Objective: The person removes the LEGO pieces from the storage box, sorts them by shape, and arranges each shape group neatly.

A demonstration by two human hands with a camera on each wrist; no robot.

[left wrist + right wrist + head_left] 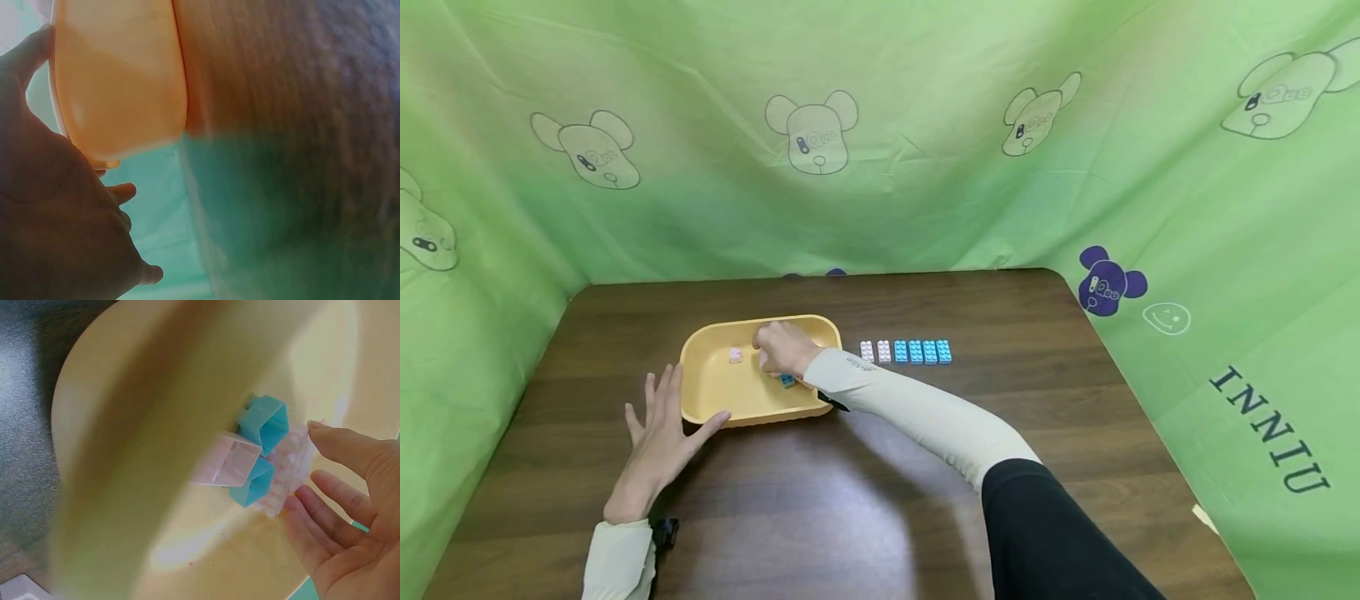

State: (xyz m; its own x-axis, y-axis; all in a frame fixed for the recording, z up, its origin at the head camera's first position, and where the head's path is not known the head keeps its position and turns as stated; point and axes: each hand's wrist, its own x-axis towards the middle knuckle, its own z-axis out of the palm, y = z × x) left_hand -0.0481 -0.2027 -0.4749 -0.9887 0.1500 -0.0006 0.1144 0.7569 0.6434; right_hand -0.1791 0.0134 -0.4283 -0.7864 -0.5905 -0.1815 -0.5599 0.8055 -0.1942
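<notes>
A yellow tray (741,408) lies on the table. My left hand (658,446) is at its left end, fingers spread, with the thumb by the front rim; the left wrist view shows this hand against the tray wall (125,75). Inside the tray, my right hand (786,348) pinches a pale pink toy brick (290,462) between thumb and fingers. Two blue bricks (265,422) and another pink brick (228,462) lie close beside it. A small pink brick (735,356) sits apart near the tray's left side. The right hand partly hides the bricks in the head view.
Right of the tray stands a row of bricks: two pink ones (883,352) and several blue ones (922,352). The right forearm crosses the tray's right rim. Green printed cloth (925,208) surrounds the wooden table (1037,367) at the back and sides.
</notes>
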